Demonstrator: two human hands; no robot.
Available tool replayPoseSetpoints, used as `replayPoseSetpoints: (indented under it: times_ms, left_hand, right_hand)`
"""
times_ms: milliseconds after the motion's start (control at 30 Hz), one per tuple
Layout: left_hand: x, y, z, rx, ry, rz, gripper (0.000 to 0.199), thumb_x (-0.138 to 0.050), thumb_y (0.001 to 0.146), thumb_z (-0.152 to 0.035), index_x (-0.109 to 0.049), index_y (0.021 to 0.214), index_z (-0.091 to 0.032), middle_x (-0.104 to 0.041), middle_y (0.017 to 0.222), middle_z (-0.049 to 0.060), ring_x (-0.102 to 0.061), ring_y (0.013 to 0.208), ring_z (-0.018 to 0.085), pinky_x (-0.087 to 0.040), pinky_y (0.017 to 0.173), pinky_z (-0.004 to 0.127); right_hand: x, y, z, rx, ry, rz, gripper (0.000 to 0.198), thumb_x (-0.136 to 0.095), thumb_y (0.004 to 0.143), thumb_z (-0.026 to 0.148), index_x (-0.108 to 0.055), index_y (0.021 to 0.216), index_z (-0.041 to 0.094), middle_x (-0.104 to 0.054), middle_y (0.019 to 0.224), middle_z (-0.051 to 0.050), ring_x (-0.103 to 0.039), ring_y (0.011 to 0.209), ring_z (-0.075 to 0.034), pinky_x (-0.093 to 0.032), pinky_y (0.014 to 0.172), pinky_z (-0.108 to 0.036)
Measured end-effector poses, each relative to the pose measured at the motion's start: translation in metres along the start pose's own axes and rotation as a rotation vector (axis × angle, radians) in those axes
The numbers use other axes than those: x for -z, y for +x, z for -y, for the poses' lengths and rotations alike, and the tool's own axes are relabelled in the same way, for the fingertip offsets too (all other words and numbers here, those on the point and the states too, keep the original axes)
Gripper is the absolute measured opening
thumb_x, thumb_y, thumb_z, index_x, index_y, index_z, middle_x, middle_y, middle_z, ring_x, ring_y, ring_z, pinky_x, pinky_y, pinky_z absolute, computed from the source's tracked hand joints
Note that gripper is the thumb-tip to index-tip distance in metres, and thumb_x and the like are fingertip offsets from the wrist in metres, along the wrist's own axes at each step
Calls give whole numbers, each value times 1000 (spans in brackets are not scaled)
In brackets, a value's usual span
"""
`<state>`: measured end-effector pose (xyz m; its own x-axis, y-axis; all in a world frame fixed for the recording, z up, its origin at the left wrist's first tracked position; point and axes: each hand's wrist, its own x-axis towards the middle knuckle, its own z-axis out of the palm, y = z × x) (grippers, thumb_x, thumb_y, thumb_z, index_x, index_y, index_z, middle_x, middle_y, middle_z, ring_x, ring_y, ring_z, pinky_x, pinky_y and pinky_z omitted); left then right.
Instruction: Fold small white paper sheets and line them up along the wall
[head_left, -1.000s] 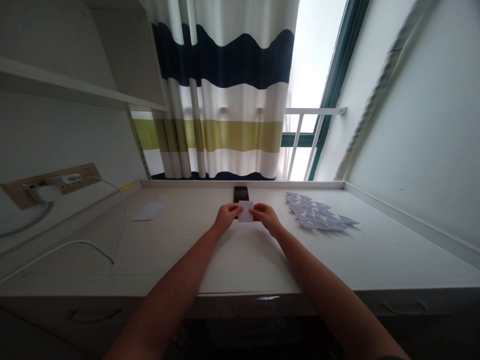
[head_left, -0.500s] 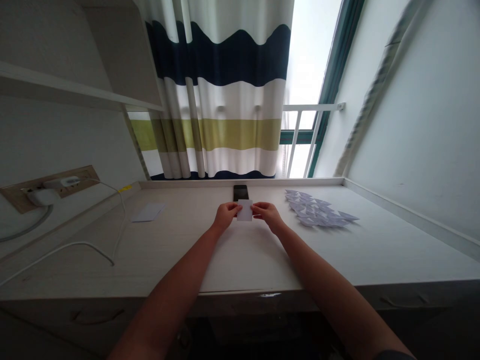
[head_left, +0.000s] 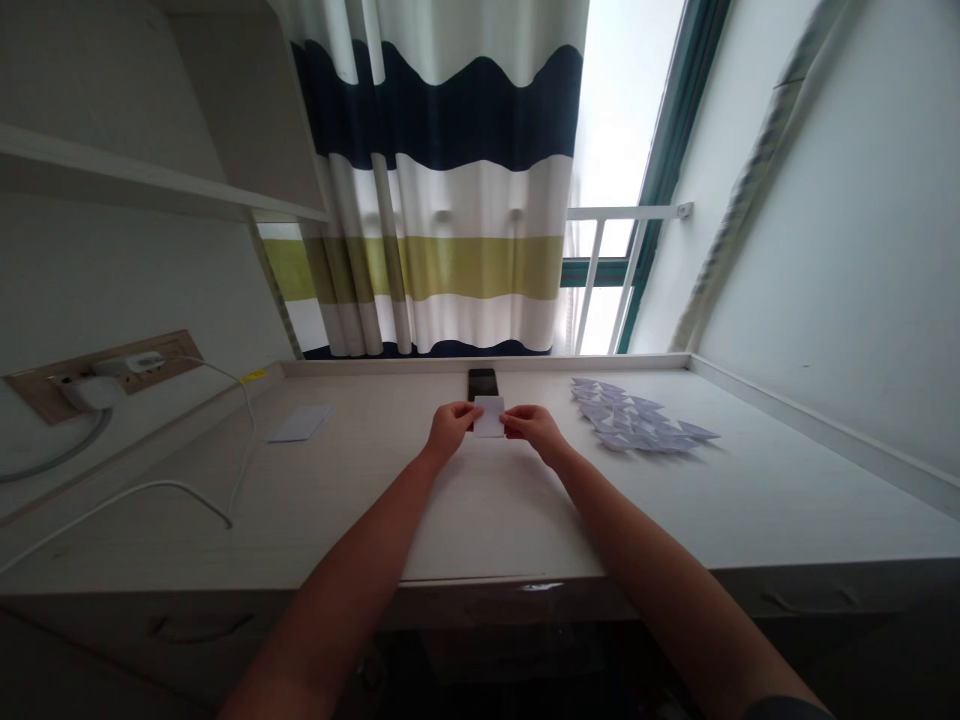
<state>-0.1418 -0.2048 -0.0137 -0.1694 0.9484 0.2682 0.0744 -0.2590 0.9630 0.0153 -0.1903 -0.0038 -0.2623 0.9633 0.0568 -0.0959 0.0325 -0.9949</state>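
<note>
Between my two hands is a small white piece of paper [head_left: 489,418], held up just above the desk. My left hand [head_left: 451,428] pinches its left edge between thumb and fingers. On the opposite edge, my right hand [head_left: 532,428] grips it the same way. Right behind the paper lies a dark phone [head_left: 482,382], its near end partly covered by the paper. To the right, several folded white paper pieces [head_left: 637,418] with pointed ends lie in overlapping rows. A flat stack of white paper [head_left: 300,423] rests on the left.
The pale desk [head_left: 495,530] has a raised rim along the back. A white cable [head_left: 247,450] runs from the wall socket [head_left: 105,375] across the desk's left side. A shelf [head_left: 150,185] juts out at upper left. Behind the desk hangs a striped curtain [head_left: 450,270].
Both hands stay on the paper, which has risen very slightly in view. The desk and the things on it are otherwise unchanged apart from a small shift of the camera.
</note>
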Motion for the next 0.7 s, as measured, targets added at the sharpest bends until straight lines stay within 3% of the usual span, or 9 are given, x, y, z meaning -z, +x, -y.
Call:
replayPoseSetpoints:
  times_ms: [233, 467, 700]
  left_hand:
    - [2, -2, -3, -19, 22, -14, 19, -63, 63, -31, -63, 67, -12, -63, 67, 4, -57, 64, 15, -48, 64, 31]
    - [0, 2, 2, -46, 16, -17, 23, -64, 62, -34, -63, 67, -12, -62, 64, 4, -56, 61, 14, -47, 61, 29]
    - [3, 1, -1, -50, -2, -78, 25, -65, 60, -36, -63, 65, -12, -61, 63, 3, -56, 61, 14, -47, 62, 30]
  right_hand:
    - [0, -4, 3, -18, 1, 82, 10, -67, 64, 21, -63, 65, 12, -61, 57, -3, -58, 54, -11, -50, 58, -24]
    - [-1, -1, 0, 3, -18, 52, 14, -70, 61, 19, -59, 57, 12, -57, 48, 0, -56, 47, -9, -48, 52, -21]
    - [-2, -3, 0, -3, -37, 112, 12, -69, 61, 20, -61, 63, 11, -60, 52, -1, -58, 51, -9, -49, 57, -22]
